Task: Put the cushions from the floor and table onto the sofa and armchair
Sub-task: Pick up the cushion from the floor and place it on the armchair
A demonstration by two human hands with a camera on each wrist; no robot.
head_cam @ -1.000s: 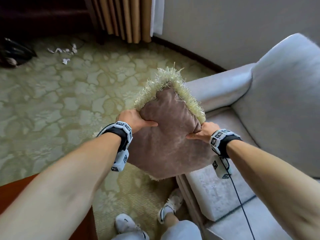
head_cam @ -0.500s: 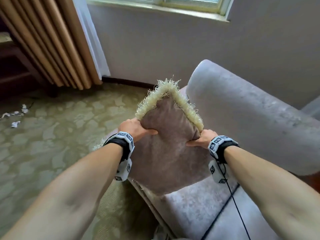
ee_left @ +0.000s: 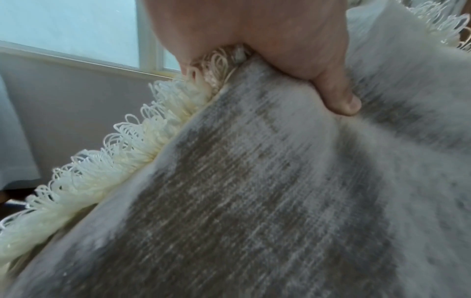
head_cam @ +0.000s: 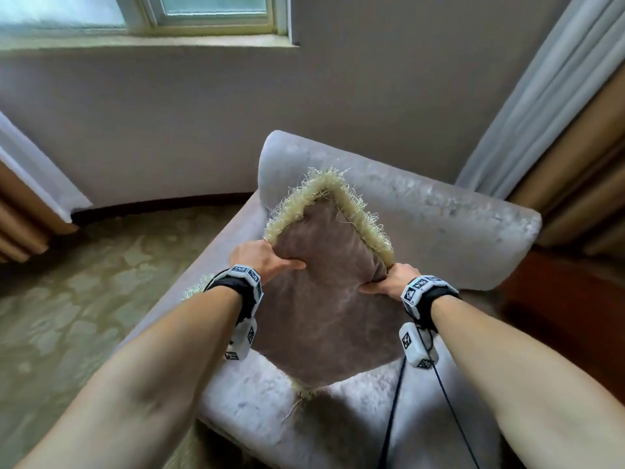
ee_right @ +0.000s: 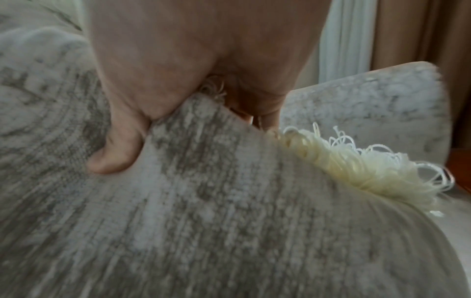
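A brown velvet cushion (head_cam: 324,309) with a cream looped fringe hangs corner-up over the seat of a grey armchair (head_cam: 439,228). My left hand (head_cam: 260,262) grips its left edge, thumb pressed into the front face. My right hand (head_cam: 389,282) grips the right edge the same way. The cushion's lowest corner hangs just above the seat (head_cam: 257,401); whether it touches I cannot tell. The left wrist view shows the thumb (ee_left: 339,100) dug into the cushion (ee_left: 254,191) beside the fringe. In the right wrist view the thumb (ee_right: 114,155) presses the cushion (ee_right: 203,211), with the armchair back (ee_right: 369,100) behind.
The armchair stands against a curved grey wall under a window (head_cam: 209,11). Curtains (head_cam: 558,113) hang at the right and at the left edge. Patterned green carpet (head_cam: 67,299) lies to the left. Dark red-brown wood (head_cam: 568,316) shows to the right of the armchair.
The view has swung from the carpet round to face the armchair. The cushion, held by both hands throughout, now hangs over the seat in front of the backrest.
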